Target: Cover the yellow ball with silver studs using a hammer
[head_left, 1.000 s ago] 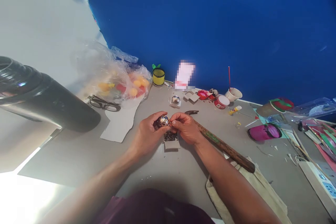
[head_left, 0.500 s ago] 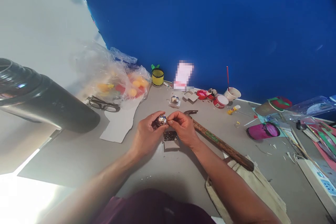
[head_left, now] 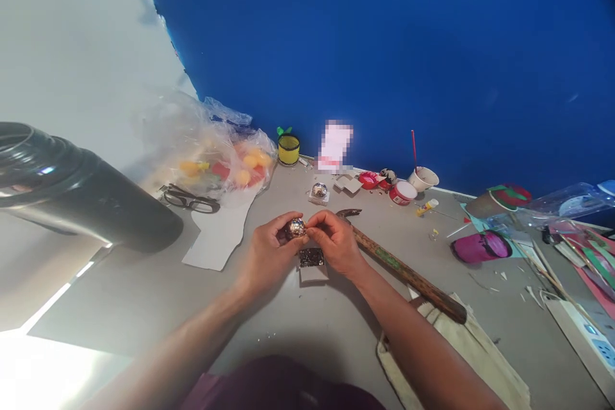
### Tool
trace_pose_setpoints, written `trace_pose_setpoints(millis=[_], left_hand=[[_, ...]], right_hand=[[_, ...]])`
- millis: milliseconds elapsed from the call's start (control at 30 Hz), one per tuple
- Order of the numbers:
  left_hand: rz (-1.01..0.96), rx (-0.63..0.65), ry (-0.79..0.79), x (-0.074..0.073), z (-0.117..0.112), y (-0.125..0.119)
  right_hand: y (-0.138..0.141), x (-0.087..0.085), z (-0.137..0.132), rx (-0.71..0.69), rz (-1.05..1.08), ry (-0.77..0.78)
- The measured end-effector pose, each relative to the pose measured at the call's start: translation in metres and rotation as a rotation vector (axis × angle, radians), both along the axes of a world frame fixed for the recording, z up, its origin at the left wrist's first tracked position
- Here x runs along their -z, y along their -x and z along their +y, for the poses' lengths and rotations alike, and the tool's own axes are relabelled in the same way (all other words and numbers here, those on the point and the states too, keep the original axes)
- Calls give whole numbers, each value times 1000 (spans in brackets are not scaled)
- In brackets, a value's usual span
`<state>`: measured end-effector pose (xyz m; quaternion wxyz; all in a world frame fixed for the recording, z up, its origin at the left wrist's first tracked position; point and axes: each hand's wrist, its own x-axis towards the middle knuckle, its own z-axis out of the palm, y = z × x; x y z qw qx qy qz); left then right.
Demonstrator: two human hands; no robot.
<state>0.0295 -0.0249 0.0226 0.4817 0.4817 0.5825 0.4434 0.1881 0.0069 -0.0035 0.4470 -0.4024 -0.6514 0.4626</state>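
My left hand (head_left: 266,250) holds a small shiny mirrored ball (head_left: 296,228) between thumb and fingers above the grey table (head_left: 144,295). My right hand (head_left: 334,240) pinches at the ball's right side, fingers pressed together. Just below the hands lies a small white card with a heap of tiny dark glittering pieces (head_left: 312,259). A second mirrored ball (head_left: 319,190) rests on a small card further back.
A hammer with a wooden handle (head_left: 406,272) lies to the right of my hands. Glasses (head_left: 189,200), a plastic bag of coloured balls (head_left: 225,163), a yellow cup (head_left: 289,148), paint pots (head_left: 402,191), a magenta cup (head_left: 480,246) and craft scraps surround them. A black cylinder (head_left: 72,189) sits left.
Both hands with the ball have sunk slightly in the picture as the head tilted; the grip on the ball is unchanged.
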Motion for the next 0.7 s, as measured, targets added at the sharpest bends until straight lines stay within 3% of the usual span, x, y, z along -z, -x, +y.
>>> trace_pose_setpoints(millis=[133,200,300,400,567,700], left_hand=[[-210,97,70,5,5,8],[-303,106,84,6,7,11],[-384,91,111,5,8,12],[-432,80,137,1,8,11],[-489,69,163,-1,7,10],[-497,77,156,4,10,13]], right_hand=[[-17,-13,10,-60,-175,0],[-34,-22,19,-56,-447,11],[-61,-33,30,103,-1003,-3],[-77,-34,36,44,-1291,130],[-81,-30,39,-92,-1362,176],[-81,-44,33,-30,-1268,19]])
